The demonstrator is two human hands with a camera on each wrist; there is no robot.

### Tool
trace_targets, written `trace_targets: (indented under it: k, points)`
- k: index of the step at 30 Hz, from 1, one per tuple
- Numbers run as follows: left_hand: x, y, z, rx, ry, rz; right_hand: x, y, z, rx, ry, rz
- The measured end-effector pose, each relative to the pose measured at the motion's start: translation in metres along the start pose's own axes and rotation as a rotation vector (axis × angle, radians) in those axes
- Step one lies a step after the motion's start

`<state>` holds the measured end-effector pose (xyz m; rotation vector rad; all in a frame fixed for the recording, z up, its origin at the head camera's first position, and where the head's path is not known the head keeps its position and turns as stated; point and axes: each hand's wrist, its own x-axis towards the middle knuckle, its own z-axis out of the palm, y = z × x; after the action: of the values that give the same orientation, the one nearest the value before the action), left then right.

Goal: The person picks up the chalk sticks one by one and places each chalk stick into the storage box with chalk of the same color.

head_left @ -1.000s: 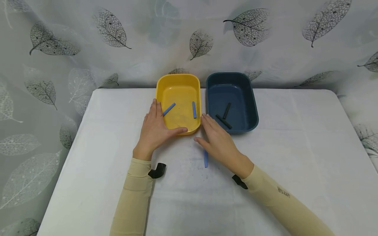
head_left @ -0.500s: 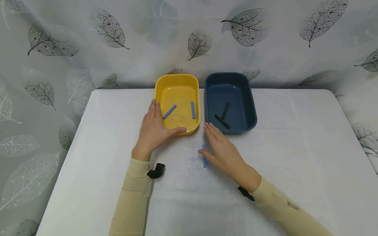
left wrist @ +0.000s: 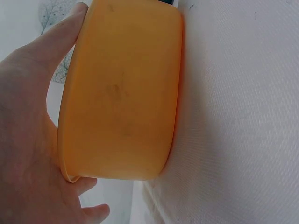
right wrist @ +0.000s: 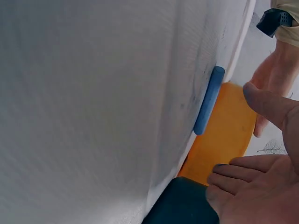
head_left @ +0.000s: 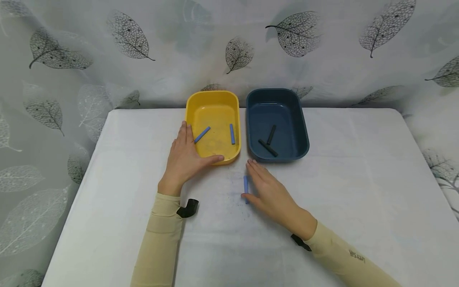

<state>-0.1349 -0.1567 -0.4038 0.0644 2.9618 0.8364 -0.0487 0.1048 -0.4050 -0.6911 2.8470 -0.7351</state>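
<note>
One blue stick (head_left: 245, 183) lies on the white desk (head_left: 351, 179) | right hand (head_left: 271, 192) is released, fingers straight, and hovers just beside this stick | left hand (head_left: 185, 157) is spread, straight fingers and thumb resting on the yellow tray (head_left: 215, 115), where two more blue sticks (head_left: 232, 134) lie | dark blue tray (head_left: 287, 117) contains two black sticks (head_left: 267, 148)

Yellow rounded-rectangular plastic tray (head_left: 215, 113): plain, reads orange in wrist views. Dark blue rounded-rectangular plastic tray (head_left: 274, 113): plain. Slim cylindrical blue sticks (head_left: 232, 134): uniform mid-blue. Slim cylindrical blackish-green sticks (head_left: 267, 148): uniform. White tablecloth (head_left: 340, 167): blue specks. Pale grey hanging backdrop (head_left: 172, 75): black and whitish net-veined leaf print. Beige fabric sleeves (head_left: 155, 243): right one dark-lettered. Right hand (head_left: 270, 193): thumb tip blue-tinged.
</note>
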Motion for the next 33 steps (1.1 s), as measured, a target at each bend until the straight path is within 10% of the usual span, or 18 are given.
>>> trace_targets:
  k: [15, 33]
  points:
    - [-0.001, -0.0004, -0.0001, -0.007, -0.002, -0.007, -0.0051, 0.0072, 0.0093, -0.051, -0.18, -0.078]
    - [-0.0014, -0.0011, -0.0007, 0.004, -0.019, -0.001, -0.0063, 0.0049, 0.0091, -0.059, -0.173, -0.095]
